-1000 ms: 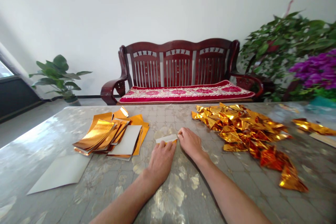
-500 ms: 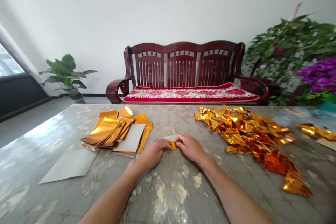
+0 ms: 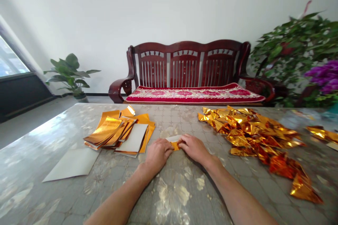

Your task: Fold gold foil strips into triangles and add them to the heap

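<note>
Between my two hands, at the middle of the table, lies a sheet of gold foil paper, its near edge turned up gold and its far part showing white. My left hand pinches the left end of that turned edge, fingers closed. The right end is gripped by my right hand, its thumb and fingers bent onto the paper. Most of the sheet is hidden under my fingers. To the left is a loose stack of gold foil sheets, some white side up. Folded gold foil pieces form a heap on the right.
A single pale sheet rests at the left of the patterned table. More gold foil and clear plastic are at the far right. Behind the table stands a wooden bench with a red cushion, with plants on both sides.
The view has shifted slightly, moving everything a little to the right. My left hand has rolled over the paper's edge, its fingers now more bunched; both hands stay on the sheet.
</note>
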`<move>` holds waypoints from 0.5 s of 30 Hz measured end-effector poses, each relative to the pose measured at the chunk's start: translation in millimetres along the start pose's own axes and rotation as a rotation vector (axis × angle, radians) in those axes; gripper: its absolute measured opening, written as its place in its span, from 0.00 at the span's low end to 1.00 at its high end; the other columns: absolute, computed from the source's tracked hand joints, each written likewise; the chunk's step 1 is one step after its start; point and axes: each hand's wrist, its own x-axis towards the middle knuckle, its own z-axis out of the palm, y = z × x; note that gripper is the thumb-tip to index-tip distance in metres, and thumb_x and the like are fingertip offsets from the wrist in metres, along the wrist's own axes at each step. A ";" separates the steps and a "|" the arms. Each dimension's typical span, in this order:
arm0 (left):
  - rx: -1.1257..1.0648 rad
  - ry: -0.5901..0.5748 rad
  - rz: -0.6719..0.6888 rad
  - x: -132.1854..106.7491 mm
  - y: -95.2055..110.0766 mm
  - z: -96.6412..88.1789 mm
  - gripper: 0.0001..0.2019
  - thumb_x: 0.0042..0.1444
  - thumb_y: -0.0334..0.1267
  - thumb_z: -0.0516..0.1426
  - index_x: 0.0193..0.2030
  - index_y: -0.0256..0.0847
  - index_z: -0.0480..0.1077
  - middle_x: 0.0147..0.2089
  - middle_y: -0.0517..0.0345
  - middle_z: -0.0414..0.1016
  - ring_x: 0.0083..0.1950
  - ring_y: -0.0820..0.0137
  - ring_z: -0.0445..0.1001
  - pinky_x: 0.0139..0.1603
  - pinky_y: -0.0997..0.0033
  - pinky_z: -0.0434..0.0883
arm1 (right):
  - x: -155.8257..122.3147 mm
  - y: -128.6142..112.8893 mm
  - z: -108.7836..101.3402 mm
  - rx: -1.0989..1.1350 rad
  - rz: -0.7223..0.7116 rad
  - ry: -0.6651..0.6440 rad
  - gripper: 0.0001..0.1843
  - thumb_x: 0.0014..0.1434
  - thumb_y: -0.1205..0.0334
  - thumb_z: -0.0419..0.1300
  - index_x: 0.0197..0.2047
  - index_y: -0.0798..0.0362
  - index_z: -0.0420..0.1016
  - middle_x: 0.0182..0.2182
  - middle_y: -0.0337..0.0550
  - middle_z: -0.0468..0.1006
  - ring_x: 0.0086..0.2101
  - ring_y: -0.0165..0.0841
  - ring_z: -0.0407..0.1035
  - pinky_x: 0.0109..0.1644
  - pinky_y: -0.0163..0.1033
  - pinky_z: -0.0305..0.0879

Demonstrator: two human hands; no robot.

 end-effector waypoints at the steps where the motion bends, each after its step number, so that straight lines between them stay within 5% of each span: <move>1: 0.014 -0.009 -0.006 1.0 -0.8 -0.9 0.09 0.62 0.35 0.57 0.38 0.45 0.79 0.40 0.58 0.80 0.45 0.67 0.74 0.50 0.70 0.67 | 0.6 0.3 -0.1 -0.009 0.002 0.002 0.08 0.62 0.65 0.57 0.38 0.48 0.77 0.38 0.38 0.77 0.38 0.31 0.70 0.39 0.34 0.56; 6: -0.008 -0.005 -0.067 7.1 -9.6 1.4 0.08 0.61 0.36 0.57 0.39 0.46 0.79 0.40 0.58 0.80 0.45 0.67 0.75 0.45 0.71 0.66 | 3.0 0.8 -0.8 -0.074 -0.058 0.075 0.06 0.60 0.65 0.60 0.35 0.48 0.79 0.37 0.40 0.76 0.43 0.34 0.67 0.46 0.36 0.58; 9: -0.088 0.027 -0.133 10.6 -14.4 4.6 0.06 0.59 0.34 0.57 0.39 0.44 0.77 0.40 0.59 0.78 0.43 0.69 0.75 0.44 0.73 0.67 | 4.7 2.8 0.6 -0.049 -0.113 0.126 0.06 0.58 0.68 0.61 0.35 0.49 0.79 0.45 0.42 0.76 0.48 0.36 0.65 0.53 0.40 0.59; 11: -0.101 0.066 -0.182 12.8 -15.6 5.0 0.07 0.57 0.34 0.59 0.42 0.42 0.75 0.42 0.58 0.76 0.43 0.69 0.74 0.43 0.72 0.67 | 6.6 5.6 2.7 0.004 -0.133 0.147 0.12 0.55 0.71 0.61 0.41 0.50 0.79 0.52 0.44 0.74 0.53 0.37 0.63 0.59 0.42 0.57; 15: -0.022 0.106 -0.274 19.1 -16.6 1.7 0.22 0.51 0.37 0.63 0.54 0.42 0.69 0.50 0.53 0.74 0.51 0.64 0.73 0.51 0.67 0.67 | 11.2 11.3 5.7 0.092 -0.087 0.127 0.31 0.51 0.72 0.60 0.60 0.50 0.69 0.58 0.47 0.71 0.57 0.39 0.61 0.62 0.44 0.55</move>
